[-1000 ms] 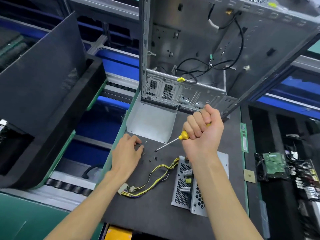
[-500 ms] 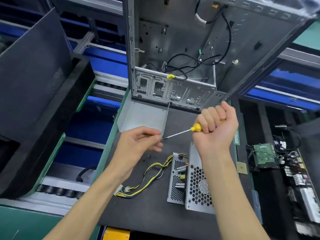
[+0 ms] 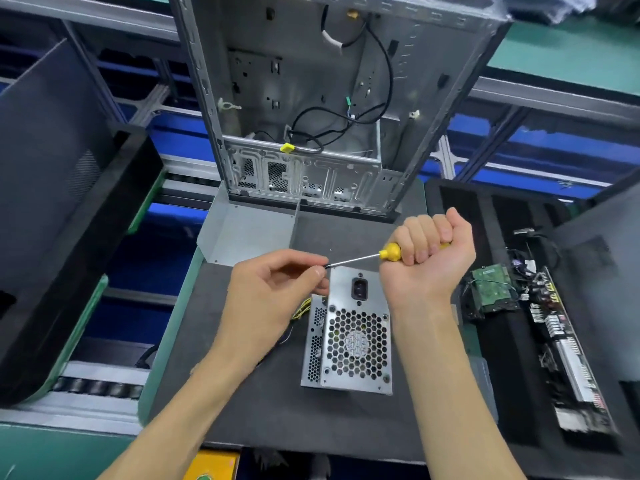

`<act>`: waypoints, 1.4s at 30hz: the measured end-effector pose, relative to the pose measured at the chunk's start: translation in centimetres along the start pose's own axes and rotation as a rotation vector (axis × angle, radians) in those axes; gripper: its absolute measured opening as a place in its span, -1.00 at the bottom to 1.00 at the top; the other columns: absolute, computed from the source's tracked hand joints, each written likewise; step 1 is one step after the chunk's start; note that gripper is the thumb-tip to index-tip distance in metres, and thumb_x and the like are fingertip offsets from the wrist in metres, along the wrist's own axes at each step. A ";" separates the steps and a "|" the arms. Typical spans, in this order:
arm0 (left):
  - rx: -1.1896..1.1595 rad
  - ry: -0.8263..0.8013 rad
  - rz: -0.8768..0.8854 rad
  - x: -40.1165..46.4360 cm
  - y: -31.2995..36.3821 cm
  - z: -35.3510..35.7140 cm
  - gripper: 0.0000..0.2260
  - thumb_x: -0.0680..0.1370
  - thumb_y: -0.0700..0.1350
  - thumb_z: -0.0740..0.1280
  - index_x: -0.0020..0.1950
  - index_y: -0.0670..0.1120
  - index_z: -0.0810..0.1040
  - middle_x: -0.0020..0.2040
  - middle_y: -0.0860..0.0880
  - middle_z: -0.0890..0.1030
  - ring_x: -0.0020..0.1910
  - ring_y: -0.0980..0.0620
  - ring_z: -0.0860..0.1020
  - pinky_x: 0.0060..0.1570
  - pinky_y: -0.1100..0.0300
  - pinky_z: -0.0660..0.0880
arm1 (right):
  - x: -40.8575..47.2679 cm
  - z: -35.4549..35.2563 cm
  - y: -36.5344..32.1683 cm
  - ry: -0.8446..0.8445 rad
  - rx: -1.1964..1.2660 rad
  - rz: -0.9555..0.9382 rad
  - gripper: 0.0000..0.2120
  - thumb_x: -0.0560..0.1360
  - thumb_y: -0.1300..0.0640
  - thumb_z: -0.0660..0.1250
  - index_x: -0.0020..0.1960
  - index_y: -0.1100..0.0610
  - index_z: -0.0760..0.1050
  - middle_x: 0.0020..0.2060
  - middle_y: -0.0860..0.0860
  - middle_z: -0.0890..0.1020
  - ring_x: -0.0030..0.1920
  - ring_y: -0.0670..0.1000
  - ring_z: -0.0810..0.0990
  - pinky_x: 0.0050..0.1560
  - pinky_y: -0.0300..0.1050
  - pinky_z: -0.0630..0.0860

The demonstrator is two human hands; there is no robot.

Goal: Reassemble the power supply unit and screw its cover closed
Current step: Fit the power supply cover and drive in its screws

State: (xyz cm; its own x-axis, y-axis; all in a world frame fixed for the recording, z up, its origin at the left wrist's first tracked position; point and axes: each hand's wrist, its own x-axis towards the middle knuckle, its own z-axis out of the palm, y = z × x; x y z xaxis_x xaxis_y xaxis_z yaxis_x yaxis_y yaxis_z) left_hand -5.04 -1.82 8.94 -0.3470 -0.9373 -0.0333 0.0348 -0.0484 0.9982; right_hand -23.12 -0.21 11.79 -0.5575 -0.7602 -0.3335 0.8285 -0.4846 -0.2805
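The silver power supply unit (image 3: 353, 334) lies on the dark mat (image 3: 263, 403), its honeycomb fan grille and black power socket facing up. Yellow and black cables (image 3: 300, 308) trail from its left side. My right hand (image 3: 427, 259) grips the yellow handle of a screwdriver (image 3: 367, 257), whose shaft points left. My left hand (image 3: 273, 292) pinches at the screwdriver's tip with thumb and forefinger, above the unit's far left corner. Whatever it pinches is too small to see.
An open grey computer case (image 3: 322, 109) stands behind the mat, with a bent metal plate (image 3: 249, 233) at its foot. A black tray (image 3: 540, 341) on the right holds a green circuit board and other parts. A dark panel (image 3: 52, 174) leans at the left.
My left hand lifted from the loose screws on the mat up to the screwdriver tip. My right hand rose with the screwdriver. The view shifted, bringing the power supply nearer the centre.
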 end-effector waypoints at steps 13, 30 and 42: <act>0.163 0.050 0.070 -3.8 -0.4 2.6 -0.81 0.55 -0.15 0.46 0.15 0.03 0.69 -0.05 0.01 0.74 -0.07 0.01 0.73 0.02 0.24 0.62 | -1.8 -4.0 -2.1 -0.122 0.138 0.169 -0.64 0.68 0.00 0.05 -0.23 0.12 0.35 -0.37 -0.04 0.29 -0.40 -0.04 0.24 -0.26 -0.18 0.27; -0.200 0.082 -0.472 -11.0 -5.4 2.2 -0.71 0.55 -0.18 0.46 0.23 -0.27 0.63 0.04 -0.21 0.73 0.06 -0.16 0.71 0.18 0.03 0.61 | -7.8 -3.2 -1.4 -0.818 -0.582 0.027 -0.67 0.66 0.11 -0.02 -0.26 0.10 0.29 -0.48 -0.06 0.23 -0.48 -0.04 0.12 -0.41 -0.11 0.09; -0.208 0.133 -0.447 -11.0 -5.4 2.5 -0.85 0.54 -0.24 0.46 0.09 -0.24 0.69 -0.06 -0.19 0.75 -0.03 -0.15 0.73 0.03 0.14 0.65 | -8.6 -3.8 -0.1 -0.876 -0.664 0.041 -0.67 0.65 0.12 -0.01 -0.25 0.07 0.34 -0.48 -0.08 0.27 -0.46 -0.02 0.13 -0.40 -0.11 0.10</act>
State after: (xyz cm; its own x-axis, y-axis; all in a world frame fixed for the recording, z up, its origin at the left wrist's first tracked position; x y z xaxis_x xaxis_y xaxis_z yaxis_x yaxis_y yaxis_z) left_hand -3.72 9.65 4.00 -0.2490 -0.8442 -0.4747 0.1006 -0.5100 0.8543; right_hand -18.67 8.02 11.22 -0.0826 -0.9414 0.3269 0.5066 -0.3221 -0.7997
